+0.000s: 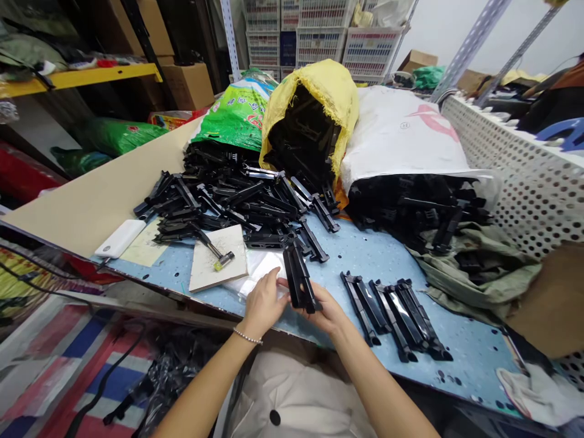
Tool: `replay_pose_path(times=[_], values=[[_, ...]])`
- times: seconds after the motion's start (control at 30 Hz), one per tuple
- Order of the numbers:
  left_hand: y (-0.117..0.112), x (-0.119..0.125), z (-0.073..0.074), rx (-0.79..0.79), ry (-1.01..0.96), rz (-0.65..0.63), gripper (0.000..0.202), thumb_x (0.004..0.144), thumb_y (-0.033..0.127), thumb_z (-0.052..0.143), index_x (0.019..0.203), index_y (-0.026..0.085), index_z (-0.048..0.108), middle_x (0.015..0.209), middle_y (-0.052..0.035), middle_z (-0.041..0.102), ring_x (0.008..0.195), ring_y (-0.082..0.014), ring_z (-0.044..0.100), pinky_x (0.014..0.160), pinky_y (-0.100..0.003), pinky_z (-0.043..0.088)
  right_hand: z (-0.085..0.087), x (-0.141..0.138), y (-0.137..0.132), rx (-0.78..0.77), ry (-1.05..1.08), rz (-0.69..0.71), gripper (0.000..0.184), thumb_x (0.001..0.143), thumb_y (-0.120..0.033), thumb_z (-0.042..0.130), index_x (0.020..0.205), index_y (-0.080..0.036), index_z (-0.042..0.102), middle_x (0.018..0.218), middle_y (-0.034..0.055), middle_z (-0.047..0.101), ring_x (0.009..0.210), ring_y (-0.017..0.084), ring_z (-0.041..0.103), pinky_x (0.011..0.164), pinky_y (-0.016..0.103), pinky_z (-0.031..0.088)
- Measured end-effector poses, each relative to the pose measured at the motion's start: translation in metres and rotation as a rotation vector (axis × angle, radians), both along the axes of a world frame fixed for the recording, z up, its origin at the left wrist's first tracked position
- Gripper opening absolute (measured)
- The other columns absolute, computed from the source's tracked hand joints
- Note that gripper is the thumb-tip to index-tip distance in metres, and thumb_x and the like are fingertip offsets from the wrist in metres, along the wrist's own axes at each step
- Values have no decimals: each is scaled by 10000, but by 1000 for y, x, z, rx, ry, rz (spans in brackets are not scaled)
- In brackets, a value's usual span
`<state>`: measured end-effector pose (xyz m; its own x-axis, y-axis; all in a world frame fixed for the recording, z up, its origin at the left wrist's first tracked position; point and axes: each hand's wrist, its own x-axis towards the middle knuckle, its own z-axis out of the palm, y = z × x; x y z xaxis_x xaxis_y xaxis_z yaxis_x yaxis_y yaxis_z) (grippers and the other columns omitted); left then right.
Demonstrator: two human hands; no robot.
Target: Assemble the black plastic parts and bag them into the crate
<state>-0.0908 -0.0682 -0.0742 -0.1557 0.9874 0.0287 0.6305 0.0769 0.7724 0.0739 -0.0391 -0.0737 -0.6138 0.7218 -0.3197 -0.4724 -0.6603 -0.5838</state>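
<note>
Gripped in right hand (326, 310) fingers, pinched, apparently, by left hand (264, 301) fingers: black plastic part (298, 277). Best held level, clear of laid-out row (396, 316) right of fingers.

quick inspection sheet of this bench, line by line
surface: blue perforated tabletop, beige board at its left end
job's things: long black plastic part in hand; row of like parts beside it; loose pile behind
clutter: small hammer on pale tile, white power bank, olive cloth, yellow woven sack, white sack, green bag
grippers: right hand grips the part; left hand touches its side, grip unclear
cables: black cables on the floor, left
surroundings: white crates, white perforated panel
</note>
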Motion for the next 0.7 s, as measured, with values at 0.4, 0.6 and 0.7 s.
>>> replay_pose_path(times=[0.4,0.6,0.7], values=[[11,-18,0,-74,-539,149,398,703,516,636,558,167,512,527,48,470,488,-84,409,500,-211,345,6,7,-15,44,-61,39,317,689,-289,759,959,-141,684,828,29,712,574,104,605,633,250,499],[10,-20,6,-120,-748,83,391,617,506,717,643,140,581,653,-7,567,582,-105,516,565,-231,452,4,-18,-11,102,-56,36,298,652,-313,799,859,-132,686,668,4,678,566,117,609,603,239,482],[7,-30,9,-66,-761,129,350,649,463,702,621,153,542,649,1,545,584,-103,515,573,-235,460,-2,-17,-5,53,-80,9,292,637,-328,813,786,-119,674,674,26,688,601,132,629,585,230,481]])
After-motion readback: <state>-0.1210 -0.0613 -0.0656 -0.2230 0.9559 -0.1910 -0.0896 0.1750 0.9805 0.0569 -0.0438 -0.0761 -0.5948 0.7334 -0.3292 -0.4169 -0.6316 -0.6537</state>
